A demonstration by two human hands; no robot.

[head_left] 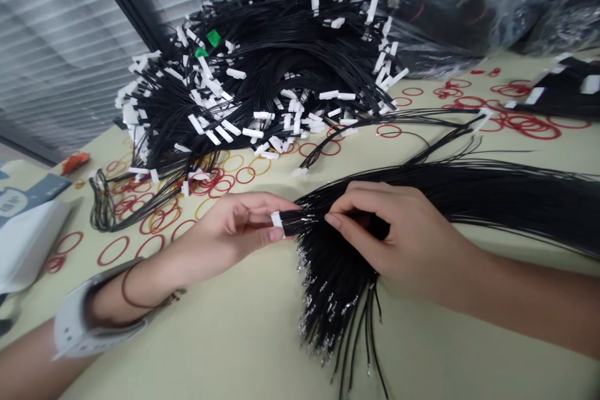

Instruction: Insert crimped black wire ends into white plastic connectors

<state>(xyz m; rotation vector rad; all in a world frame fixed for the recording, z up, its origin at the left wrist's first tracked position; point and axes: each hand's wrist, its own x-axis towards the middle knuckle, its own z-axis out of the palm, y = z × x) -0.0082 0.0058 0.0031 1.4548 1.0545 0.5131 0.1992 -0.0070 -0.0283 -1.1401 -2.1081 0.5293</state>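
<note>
My left hand (244, 225) pinches a small white connector (277, 224) between thumb and fingers. Black wires run from that connector toward the right. My right hand (379, 219) is closed over a large bundle of black wires (506, 197), thumb and index finger pressed close together; what lies between those fingertips is too small to make out. Bare metal terminals (328, 306) tip the wire ends, which fan out below my right hand. The bundle stretches off to the right edge.
Behind lies a big heap of black cables (281, 62) with white connectors. Red rubber bands (529, 122) and yellow ones are scattered on the table (225, 337). Clear plastic bags (435, 19) stand at the back right. A white box (28, 244) sits at the left edge.
</note>
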